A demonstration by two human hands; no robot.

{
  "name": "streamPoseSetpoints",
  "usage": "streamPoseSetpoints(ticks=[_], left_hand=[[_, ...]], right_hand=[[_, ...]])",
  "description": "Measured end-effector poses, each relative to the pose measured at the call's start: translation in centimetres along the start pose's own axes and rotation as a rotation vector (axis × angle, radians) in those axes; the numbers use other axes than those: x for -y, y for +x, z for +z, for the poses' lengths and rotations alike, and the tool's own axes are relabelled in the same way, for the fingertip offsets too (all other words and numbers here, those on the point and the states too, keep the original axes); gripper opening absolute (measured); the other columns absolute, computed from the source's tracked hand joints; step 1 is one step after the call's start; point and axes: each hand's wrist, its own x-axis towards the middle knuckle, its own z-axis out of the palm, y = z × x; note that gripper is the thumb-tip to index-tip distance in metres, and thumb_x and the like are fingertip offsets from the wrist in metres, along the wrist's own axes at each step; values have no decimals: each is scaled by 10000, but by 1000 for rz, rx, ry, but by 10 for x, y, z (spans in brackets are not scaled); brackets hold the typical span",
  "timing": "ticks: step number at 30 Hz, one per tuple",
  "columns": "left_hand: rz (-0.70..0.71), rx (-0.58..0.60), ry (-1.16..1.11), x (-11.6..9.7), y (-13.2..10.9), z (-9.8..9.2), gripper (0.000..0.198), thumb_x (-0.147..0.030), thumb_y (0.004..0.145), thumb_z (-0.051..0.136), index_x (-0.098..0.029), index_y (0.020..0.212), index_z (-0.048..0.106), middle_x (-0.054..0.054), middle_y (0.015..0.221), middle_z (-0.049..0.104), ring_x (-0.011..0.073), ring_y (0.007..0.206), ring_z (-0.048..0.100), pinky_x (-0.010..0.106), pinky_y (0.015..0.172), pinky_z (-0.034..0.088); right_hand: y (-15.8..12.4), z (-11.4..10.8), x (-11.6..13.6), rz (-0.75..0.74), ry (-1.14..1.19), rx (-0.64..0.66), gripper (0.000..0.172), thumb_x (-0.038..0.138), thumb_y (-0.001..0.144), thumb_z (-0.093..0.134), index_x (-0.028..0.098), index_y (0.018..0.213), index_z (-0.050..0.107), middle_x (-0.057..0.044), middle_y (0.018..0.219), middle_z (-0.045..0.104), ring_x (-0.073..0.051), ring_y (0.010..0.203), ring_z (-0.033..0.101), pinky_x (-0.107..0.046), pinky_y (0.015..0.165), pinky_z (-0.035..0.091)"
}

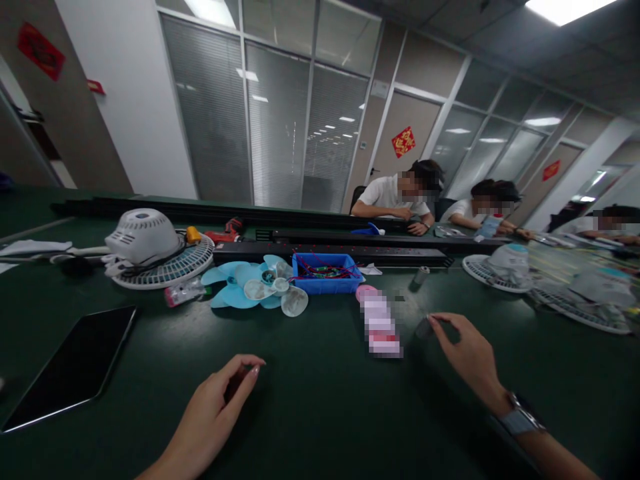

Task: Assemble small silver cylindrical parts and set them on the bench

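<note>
My right hand (463, 350), with a watch on its wrist, pinches a small grey cylinder (424, 327) between thumb and fingertips, just above the green table. The cylinder is blurred, so its kind is unclear. A similar small cylinder (420, 277) stands a little farther back. My left hand (220, 397) is over the front of the table, its thumb and index fingertips together, with nothing visible in them. Between the hands and farther off lies a pixelated pink item (380, 327), close to the held cylinder.
A blue bin (327, 283) holds wires and small boards. Blue fan blades (240, 283) lie left of it, near a fan head (143, 237) on its grille. A dark tablet (75, 363) is at left. Long black bars (330, 253) cross behind. Other people (395, 197) sit opposite.
</note>
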Motion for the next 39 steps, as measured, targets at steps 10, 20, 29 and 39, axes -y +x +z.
streamPoseSetpoints(ticks=[10, 20, 29, 39], left_hand=[[-17, 11, -14, -1, 1, 0, 408, -547, 922, 406, -251, 1133, 593, 18, 898, 692, 208, 792, 658, 302, 674, 508], [-49, 34, 20, -1, 1, 0, 443, -569, 904, 400, -246, 1148, 581, 16, 882, 688, 209, 760, 649, 298, 655, 493], [-59, 30, 6, -4, 2, -1, 453, -573, 881, 429, -234, 1142, 578, 16, 844, 680, 219, 760, 654, 307, 646, 501], [-12, 28, -13, 0, 0, 1, 419, -554, 916, 412, -233, 1155, 538, -8, 772, 631, 191, 707, 629, 290, 622, 478]], right_hand=[[0, 3, -5, 136, 50, 56, 336, 490, 886, 496, 230, 1014, 665, -54, 990, 714, -217, 838, 679, -328, 712, 514], [3, 2, -6, 141, 69, 53, 330, 464, 894, 476, 206, 998, 654, -69, 959, 735, -223, 819, 706, -323, 708, 527], [0, 7, -3, 211, 68, 123, 313, 474, 901, 468, 222, 1006, 621, -62, 954, 733, -223, 823, 709, -337, 710, 539], [-4, -7, 34, 93, 201, -22, 451, 529, 819, 610, 181, 1098, 545, -119, 1006, 707, -246, 859, 705, -361, 711, 565]])
